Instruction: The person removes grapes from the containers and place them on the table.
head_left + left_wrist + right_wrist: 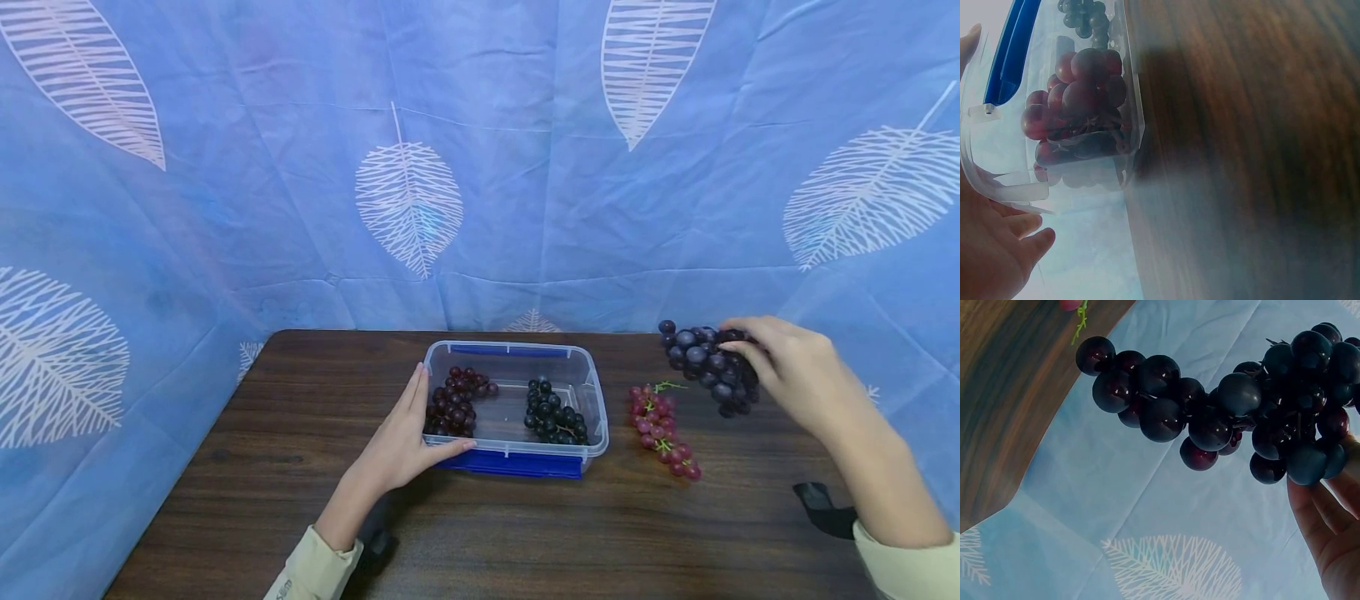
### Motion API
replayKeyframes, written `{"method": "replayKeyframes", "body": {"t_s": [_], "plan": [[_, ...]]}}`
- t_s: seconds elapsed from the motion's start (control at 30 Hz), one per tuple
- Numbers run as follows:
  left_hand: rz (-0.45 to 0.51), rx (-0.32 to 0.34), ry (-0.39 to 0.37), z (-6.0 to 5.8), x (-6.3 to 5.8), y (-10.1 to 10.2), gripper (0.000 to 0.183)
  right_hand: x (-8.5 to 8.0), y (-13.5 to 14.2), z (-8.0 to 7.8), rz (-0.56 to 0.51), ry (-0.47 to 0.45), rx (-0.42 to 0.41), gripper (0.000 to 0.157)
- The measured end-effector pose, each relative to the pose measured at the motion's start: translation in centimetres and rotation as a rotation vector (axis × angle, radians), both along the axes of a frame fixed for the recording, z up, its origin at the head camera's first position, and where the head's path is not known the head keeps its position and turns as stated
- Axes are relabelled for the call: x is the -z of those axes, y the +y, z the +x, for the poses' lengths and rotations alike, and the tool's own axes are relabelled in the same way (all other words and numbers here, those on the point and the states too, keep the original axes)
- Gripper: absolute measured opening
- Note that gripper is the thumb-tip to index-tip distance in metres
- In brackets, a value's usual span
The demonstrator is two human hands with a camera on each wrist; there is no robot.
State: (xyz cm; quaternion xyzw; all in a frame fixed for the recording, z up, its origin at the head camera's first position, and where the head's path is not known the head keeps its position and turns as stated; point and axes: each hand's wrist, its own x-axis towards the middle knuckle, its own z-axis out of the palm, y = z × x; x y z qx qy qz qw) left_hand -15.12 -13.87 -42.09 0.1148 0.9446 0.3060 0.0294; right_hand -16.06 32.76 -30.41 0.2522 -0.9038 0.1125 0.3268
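In the head view my right hand [795, 375] pinches a bunch of dark purple grapes [705, 360] above the table's right part. The right wrist view shows its fingers against one end of that bunch [1210, 419]. My left hand [401, 446] rests on the near left corner of a clear plastic container [600, 400], fingers straight along its left side and thumb on the front rim. Inside the container lie a dark red grape bunch [452, 404] at left and a black grape bunch [553, 412] at right. A pinkish-red grape bunch [660, 429] lies right of the container.
The container has blue latch flaps [510, 463] at front and back and carries no lid. Beneath it is a dark wooden table [300, 417]. Behind hangs a blue cloth [510, 208] with white leaf prints. Black straps [825, 508] are near the wrists.
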Motion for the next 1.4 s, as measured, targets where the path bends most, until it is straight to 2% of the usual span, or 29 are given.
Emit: {"method": "replayKeyframes", "body": {"t_s": [0.17, 0.47, 0.83, 1.4], "plan": [[0.003, -0.003, -0.002, 0.0, 0.0, 0.0, 0.131, 0.2, 0.5, 0.2, 0.003, -0.003, 0.023, 0.035], [0.005, -0.005, 0.0, 0.0, 0.1, 0.1, 0.128, 0.5, 1.7, 0.9, -0.013, -0.071, 0.095, 0.03], [0.007, 0.0, 0.015, 0.0, 0.2, 0.1, 0.128, 1.5, 2.7, 1.0, -0.015, -0.056, 0.177, 0.025], [-0.002, 0.0, 0.008, -0.1, 0.1, 0.1, 0.129, 3.0, 4.3, 1.4, -0.026, -0.031, 0.234, 0.023]]}}
